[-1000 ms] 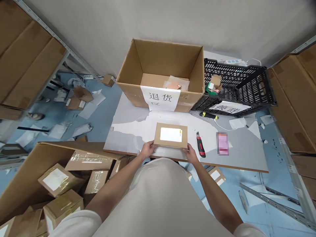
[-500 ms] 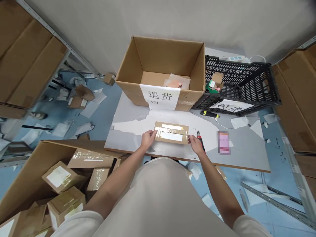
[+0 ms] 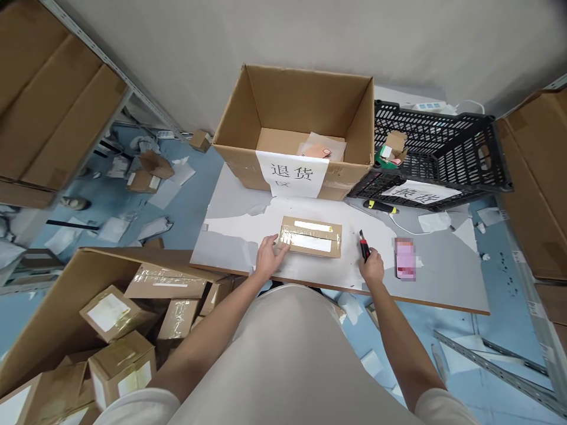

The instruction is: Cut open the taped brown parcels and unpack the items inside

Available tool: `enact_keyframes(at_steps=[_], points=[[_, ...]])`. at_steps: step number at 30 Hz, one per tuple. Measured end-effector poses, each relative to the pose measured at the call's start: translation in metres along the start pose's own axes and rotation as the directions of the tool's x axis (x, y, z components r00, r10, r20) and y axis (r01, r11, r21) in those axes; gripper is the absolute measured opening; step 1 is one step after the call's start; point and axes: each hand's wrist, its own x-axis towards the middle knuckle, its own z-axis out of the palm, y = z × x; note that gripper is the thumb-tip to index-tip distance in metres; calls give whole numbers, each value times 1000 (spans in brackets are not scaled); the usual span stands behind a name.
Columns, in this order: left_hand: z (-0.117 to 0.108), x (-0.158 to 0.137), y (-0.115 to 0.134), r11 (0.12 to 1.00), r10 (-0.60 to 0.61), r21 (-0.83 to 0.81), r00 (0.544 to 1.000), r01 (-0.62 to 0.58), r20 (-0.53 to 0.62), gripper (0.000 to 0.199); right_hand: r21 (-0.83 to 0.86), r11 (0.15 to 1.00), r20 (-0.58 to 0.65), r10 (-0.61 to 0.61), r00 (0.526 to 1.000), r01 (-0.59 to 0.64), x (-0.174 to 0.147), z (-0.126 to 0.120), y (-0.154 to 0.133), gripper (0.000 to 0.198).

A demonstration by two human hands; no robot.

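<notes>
Head view: left hand (image 3: 269, 258) at the left end of a small taped carton (image 3: 312, 237), thumb and fingers apart, fingertips beside its near-left corner; exact contact is hard to make out. Right hand (image 3: 372, 267) is closed around a red-and-black knife (image 3: 364, 247), blade end pointing away from the body; most of the handle is hidden in the fist. Small carton lies flat on the table (image 3: 456, 280), between the hands and in front of the large open carton (image 3: 310, 97). Print on its labels is too small to read. Pink rectangular item (image 3: 405, 260), right of the right hand, is pixelated; details cannot be told. Lower part of the large carton's interior is hidden by its front wall.

Counts: hands, 2; knife in hand, 1; small carton on the table, 1, with 2 white label areas showing; large open carton, 1; black crate (image 3: 443, 127), 1; yellow-and-black tool (image 3: 380, 206), 1, near the crate. Floor carton (image 3: 53, 313) at lower left, 1, cut off by the frame; at least six parcels (image 3: 106, 313) inside, overlapping, exact number uncertain.
</notes>
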Motion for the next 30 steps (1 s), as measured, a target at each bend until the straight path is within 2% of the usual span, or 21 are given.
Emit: enact_keyframes(at_steps=[2,4,6,8,11,12,14,17,19,25,30], points=[[0,-7,3,975,211,83,977,-207,-40,44,100,980,-122,-162,979,174,-2,-23,-15,46],[3,-11,6,892,429,140,902,-430,39,38,134,919,-146,-352,925,371,-7,-48,-42,48],[8,-10,7,793,566,168,810,-586,154,38,83,827,9,-558,830,556,-13,-68,-78,50],[14,-8,4,729,619,193,753,-656,221,39,9,712,223,-686,693,702,-17,-79,-116,50],[24,-4,-4,690,649,216,723,-690,236,40,-95,506,462,-741,488,857,-17,-80,-160,53],[26,-4,-7,684,656,218,718,-696,232,42,-123,445,514,-736,441,887,-15,-77,-170,55],[29,-4,-11,679,665,217,713,-701,224,45,-165,360,574,-722,386,918,-12,-73,-182,57],[31,-4,-15,683,668,206,713,-701,212,46,-203,302,593,-719,362,932,-9,-70,-190,58],[31,-4,-15,688,667,196,715,-699,210,45,-231,279,595,-718,362,932,-10,-71,-191,59],[29,-6,-13,737,617,145,745,-660,252,43,-311,257,613,-681,400,915,-15,-79,-182,60],[30,-7,-11,760,601,113,758,-641,254,44,-327,281,612,-664,429,902,-18,-91,-166,59]])
